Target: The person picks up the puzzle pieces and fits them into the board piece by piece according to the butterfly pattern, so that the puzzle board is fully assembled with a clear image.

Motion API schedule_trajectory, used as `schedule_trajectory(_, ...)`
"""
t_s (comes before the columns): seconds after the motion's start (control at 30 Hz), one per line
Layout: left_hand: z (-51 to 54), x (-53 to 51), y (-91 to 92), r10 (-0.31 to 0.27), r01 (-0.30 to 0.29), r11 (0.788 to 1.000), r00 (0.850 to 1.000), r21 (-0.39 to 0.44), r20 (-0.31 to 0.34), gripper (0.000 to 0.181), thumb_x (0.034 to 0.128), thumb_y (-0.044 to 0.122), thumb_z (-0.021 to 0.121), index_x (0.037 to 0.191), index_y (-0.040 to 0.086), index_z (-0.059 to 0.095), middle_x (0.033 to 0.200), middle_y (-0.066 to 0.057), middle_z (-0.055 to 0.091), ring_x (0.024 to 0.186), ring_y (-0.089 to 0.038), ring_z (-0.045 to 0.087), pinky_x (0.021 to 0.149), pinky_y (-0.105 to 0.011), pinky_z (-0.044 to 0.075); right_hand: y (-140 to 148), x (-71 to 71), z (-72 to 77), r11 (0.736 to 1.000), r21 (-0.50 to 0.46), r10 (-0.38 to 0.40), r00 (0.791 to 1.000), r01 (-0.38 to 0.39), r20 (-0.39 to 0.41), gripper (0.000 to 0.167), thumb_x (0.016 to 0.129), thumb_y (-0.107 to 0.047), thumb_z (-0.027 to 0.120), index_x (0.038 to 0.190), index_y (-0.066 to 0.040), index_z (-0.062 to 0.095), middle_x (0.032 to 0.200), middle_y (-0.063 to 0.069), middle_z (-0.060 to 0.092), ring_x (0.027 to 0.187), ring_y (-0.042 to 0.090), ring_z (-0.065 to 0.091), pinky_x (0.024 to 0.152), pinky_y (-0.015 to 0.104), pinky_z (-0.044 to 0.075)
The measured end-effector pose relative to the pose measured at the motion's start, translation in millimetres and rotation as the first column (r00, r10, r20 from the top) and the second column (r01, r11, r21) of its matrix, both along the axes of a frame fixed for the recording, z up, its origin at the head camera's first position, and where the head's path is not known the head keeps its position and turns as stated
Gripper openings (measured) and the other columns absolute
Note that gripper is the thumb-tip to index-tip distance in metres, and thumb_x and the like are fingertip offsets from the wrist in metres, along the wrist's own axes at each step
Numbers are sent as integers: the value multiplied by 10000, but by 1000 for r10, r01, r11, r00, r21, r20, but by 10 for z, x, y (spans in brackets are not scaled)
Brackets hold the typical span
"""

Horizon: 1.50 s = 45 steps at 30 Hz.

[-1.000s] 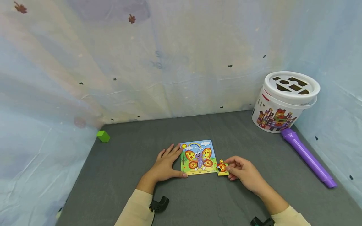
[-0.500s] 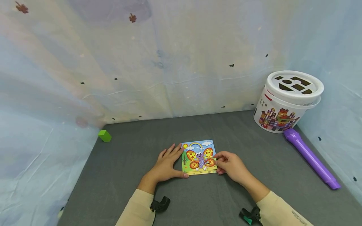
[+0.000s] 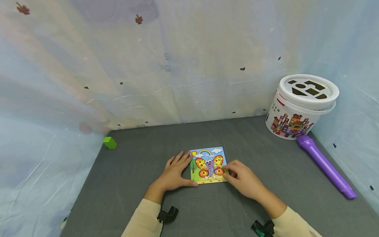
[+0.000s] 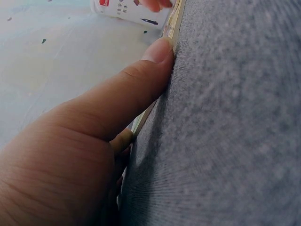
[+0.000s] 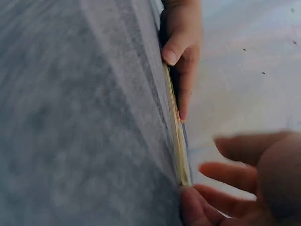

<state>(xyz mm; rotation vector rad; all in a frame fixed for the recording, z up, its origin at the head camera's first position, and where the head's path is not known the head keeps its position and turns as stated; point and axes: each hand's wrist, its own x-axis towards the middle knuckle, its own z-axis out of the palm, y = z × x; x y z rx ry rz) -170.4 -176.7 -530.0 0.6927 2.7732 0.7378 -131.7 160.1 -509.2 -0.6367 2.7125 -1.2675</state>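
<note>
A square butterfly jigsaw puzzle (image 3: 209, 164) lies flat on the grey surface. My left hand (image 3: 174, 174) rests at its left side, fingers spread along the edge and thumb at the lower-left corner. In the left wrist view, the left thumb (image 4: 136, 84) touches the board's edge. My right hand (image 3: 244, 179) is at the puzzle's lower-right corner, its fingertips over the piece with the lower-right wing, which lies in the picture. In the right wrist view, the right hand (image 5: 244, 183) has thumb and forefinger apart, nothing visible between them; another fingertip is beside the board's edge (image 5: 181, 160).
A white bucket (image 3: 296, 121) with a shape-hole lid (image 3: 309, 89) stands at the back right. Next to it lies a purple tube-shaped toy (image 3: 325, 166). A green block (image 3: 110, 143) sits at the far left, near the cloth wall (image 3: 177, 65).
My right hand has moved left with the wing piece, from beside the puzzle to its lower-right corner. The piece now lies in the picture and the fingers have loosened. My left hand stays put.
</note>
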Motion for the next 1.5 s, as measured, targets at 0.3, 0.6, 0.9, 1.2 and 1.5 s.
schedule_trajectory(0.3, 14, 4, 6, -1, 1, 1000, 1000, 6, 1, 1253, 809, 773, 829, 1758, 226, 221, 1812, 47, 115, 1657, -214, 12, 1279, -556, 5, 47, 185, 137, 904, 360, 267, 962, -229, -58, 627, 1044, -326, 785, 1581, -64, 593, 1681, 109, 457, 1246, 236, 519, 961, 469, 522)
schedule_trajectory(0.6, -3, -6, 10, 0, 0, 1000, 1000, -2, -2, 1243, 813, 764, 831, 1757, 227, 227, 1811, 49, 122, 1655, -200, 13, 1279, -557, 13, 43, 204, 137, 870, 451, 268, 959, -198, -97, 737, 1016, -399, 808, 1614, -55, 547, 1703, 98, 427, 1217, 231, 523, 918, 484, 512)
schedule_trajectory(0.9, 2, 1, 11, 2, -2, 1000, 1000, -6, -3, 1249, 810, 761, 837, 1757, 227, 221, 1812, 47, 116, 1655, -204, 9, 1280, -547, 9, 31, 189, 137, 850, 486, 293, 950, -205, -111, 756, 1016, -435, 800, 1615, -50, 544, 1696, 107, 435, 1200, 231, 521, 922, 485, 508)
schedule_trajectory(1.2, 0, 1, 17, 2, -2, 1000, 1000, -1, 0, 1237, 815, 766, 828, 1756, 228, 232, 1809, 55, 119, 1654, -204, 17, 1281, -554, 14, -12, 206, 110, 864, 470, 266, 956, -180, -123, 735, 1008, -448, 804, 1646, -197, 539, 1717, 95, 406, 1191, 241, 515, 876, 495, 508)
schedule_trajectory(1.5, 2, 7, 14, -2, 2, 1000, 1000, 20, -12, 1231, 815, 749, 843, 1752, 203, 259, 1808, 27, 148, 1658, -240, 41, 1278, -576, 25, -10, 193, 102, 838, 509, 295, 949, -199, -115, 718, 1011, -506, 776, 1626, -197, 571, 1719, 19, 414, 1118, 174, 466, 817, 416, 455)
